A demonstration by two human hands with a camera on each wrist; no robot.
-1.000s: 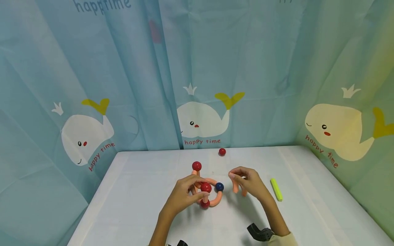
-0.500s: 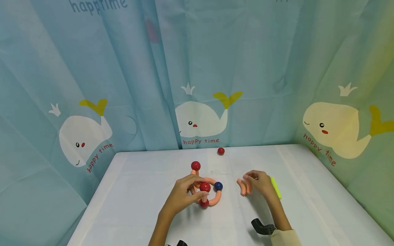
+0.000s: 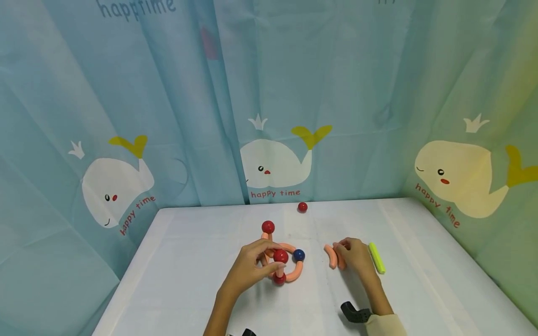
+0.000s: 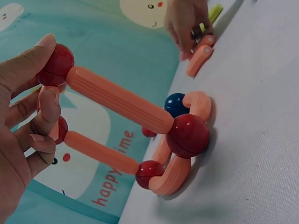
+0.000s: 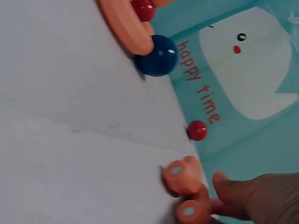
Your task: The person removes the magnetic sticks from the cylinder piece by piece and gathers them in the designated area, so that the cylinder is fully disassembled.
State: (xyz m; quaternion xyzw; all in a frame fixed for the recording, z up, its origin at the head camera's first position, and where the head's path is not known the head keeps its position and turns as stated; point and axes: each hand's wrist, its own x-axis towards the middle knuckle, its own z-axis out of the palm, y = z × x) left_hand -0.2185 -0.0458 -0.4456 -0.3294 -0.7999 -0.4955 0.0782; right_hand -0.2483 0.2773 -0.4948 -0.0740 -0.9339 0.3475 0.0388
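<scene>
My left hand [image 3: 255, 263] holds the upper part of a magnetic ball-and-rod frame, its thumb on a red ball [image 4: 57, 65] and its fingers around the peach rod beside it. Straight peach rods [image 4: 119, 99] slope from the upper balls to a ring of curved rods [image 3: 294, 273] on the table, with a blue ball [image 3: 299, 255] in the ring. To the right, two loose curved magnetic rods lie close together. My right hand [image 3: 356, 256] pinches the right one [image 5: 194, 212]; the left one [image 3: 330, 256] lies apart from the fingers.
A yellow-green stick [image 3: 377, 258] lies right of my right hand. One red ball [image 3: 302, 207] sits near the table's far edge. Behind the white table [image 3: 168, 289] hangs a blue curtain [image 3: 357, 93] printed with whales.
My right hand has moved right and down, bringing two curved rods from beside the frame to the table. It has let go of one. My left hand stays in place on the frame.
</scene>
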